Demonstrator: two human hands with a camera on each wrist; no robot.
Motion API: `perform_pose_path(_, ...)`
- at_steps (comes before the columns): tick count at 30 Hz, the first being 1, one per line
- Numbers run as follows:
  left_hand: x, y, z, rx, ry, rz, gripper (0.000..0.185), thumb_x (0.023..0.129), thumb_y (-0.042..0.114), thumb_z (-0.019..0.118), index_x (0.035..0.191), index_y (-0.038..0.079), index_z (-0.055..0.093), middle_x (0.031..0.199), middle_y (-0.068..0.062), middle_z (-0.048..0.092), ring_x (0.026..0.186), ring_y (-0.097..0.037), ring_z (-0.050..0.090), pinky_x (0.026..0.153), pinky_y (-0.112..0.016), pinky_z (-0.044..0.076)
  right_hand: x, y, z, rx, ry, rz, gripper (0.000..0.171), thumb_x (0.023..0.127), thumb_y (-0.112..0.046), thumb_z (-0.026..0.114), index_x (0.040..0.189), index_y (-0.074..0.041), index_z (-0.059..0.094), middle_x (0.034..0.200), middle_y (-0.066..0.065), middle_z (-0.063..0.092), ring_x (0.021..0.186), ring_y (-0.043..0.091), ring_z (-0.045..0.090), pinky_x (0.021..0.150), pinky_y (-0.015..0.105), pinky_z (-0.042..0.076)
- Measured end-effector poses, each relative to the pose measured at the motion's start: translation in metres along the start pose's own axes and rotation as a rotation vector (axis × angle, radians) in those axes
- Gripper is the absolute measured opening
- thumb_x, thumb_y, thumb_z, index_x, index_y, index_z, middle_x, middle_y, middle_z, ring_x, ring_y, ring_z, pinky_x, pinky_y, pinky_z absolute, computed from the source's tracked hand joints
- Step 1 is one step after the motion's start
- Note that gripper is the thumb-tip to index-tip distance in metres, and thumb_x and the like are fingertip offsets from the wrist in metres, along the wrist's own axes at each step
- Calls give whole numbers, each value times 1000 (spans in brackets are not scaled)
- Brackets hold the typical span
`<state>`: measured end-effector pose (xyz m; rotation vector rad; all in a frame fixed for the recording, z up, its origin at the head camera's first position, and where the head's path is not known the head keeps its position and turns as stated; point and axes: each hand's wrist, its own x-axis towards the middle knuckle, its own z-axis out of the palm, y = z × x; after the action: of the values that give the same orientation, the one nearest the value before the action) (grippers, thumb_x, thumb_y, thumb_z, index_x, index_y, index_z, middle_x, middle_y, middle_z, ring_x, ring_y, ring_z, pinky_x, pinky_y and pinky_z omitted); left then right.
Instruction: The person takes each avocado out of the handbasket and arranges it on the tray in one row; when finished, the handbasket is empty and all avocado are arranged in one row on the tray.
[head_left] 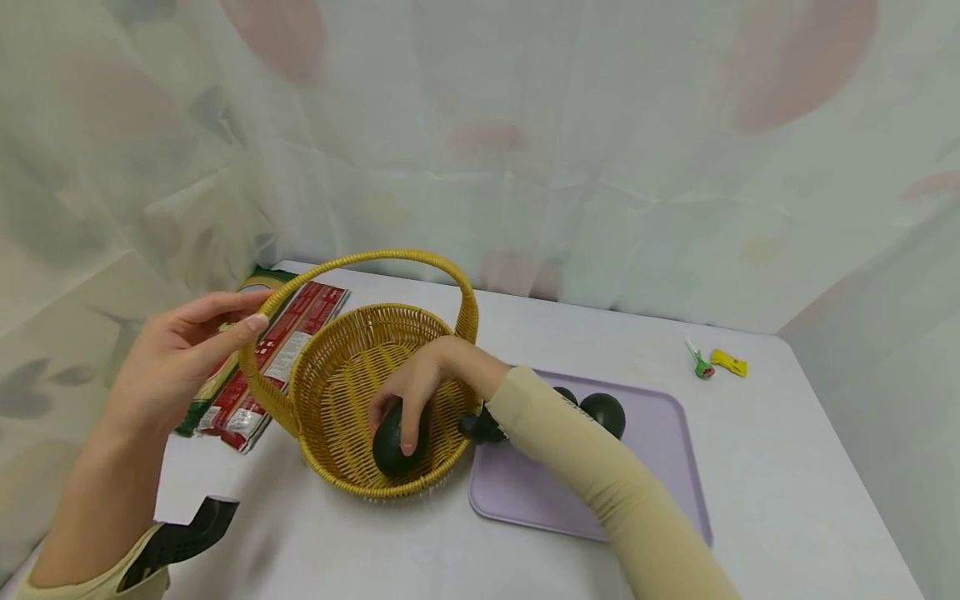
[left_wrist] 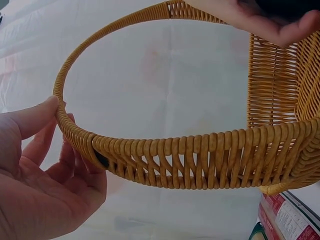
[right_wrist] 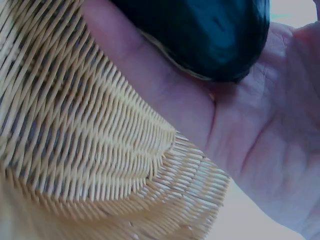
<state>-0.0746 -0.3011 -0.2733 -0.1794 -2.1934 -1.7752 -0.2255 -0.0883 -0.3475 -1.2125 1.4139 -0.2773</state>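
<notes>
The right hand (head_left: 420, 387) reaches down into the basket (head_left: 352, 367) and holds an avocado (head_left: 397, 446). Its fingers curl over the top of the dark green fruit, and the avocado sits low against the woven floor, near the front wall. In the right wrist view the avocado (right_wrist: 200, 35) presses into the palm, with the weave right under the hand. The right arm comes in from the lower right in a tan sleeve (head_left: 600, 475), bent at the wrist so the hand tips downward. The left hand (head_left: 176, 358) is on the other side, at the basket's handle (head_left: 390, 258). Its thumb and fingers pinch the handle where it meets the rim, and the palm faces the basket. The basket stands on a white table (head_left: 750, 467). A purple tray (head_left: 660, 442) lies just beside it on the right, with more avocados (head_left: 603, 412) on it. Packets (head_left: 277, 350) lie behind the basket on the left.
</notes>
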Motion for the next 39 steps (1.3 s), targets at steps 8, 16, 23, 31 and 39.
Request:
perform_pose_path(8, 0, -2, -2, 51, 9, -39, 25, 93, 0, 63, 118, 3, 68, 103, 0, 69, 83, -10, 60, 68, -14, 49, -34, 1, 5, -110, 83, -4, 64, 82, -30, 78, 138, -13, 53, 126, -10, 56, 115, 4, 52, 93, 23, 45)
perform_pose_path(16, -1, -3, -2, 148, 16, -80, 28, 95, 5, 62, 122, 6, 67, 104, 5, 67, 88, -9, 59, 72, -13, 48, -67, 13, 17, -83, 192, -45, 59, 82, -29, 79, 134, -13, 55, 124, -9, 57, 113, 6, 53, 94, 25, 45)
perform_pose_path(23, 0, -5, -3, 210, 15, -110, 29, 96, 8, 62, 124, 9, 66, 106, 7, 66, 90, -10, 58, 74, -12, 47, -98, 22, 28, -81, 307, -53, 57, 81, -37, 79, 131, -23, 56, 122, -9, 59, 111, 8, 55, 94, 28, 45)
perform_pose_path(31, 1, -6, -3, 132, 19, -113, 28, 94, 5, 63, 121, 9, 68, 106, 8, 68, 91, -8, 58, 75, -10, 46, -133, 41, 43, -24, 399, -27, 56, 81, -36, 79, 131, -26, 56, 126, -10, 58, 114, 9, 54, 97, 30, 44)
perform_pose_path(39, 1, -8, -5, 29, 2, -95, 29, 94, 0, 61, 121, 7, 68, 106, 5, 68, 90, -8, 58, 75, -11, 47, -170, 64, 65, 19, 505, 22, 52, 81, -37, 79, 128, -32, 57, 127, -12, 57, 116, 11, 52, 101, 34, 39)
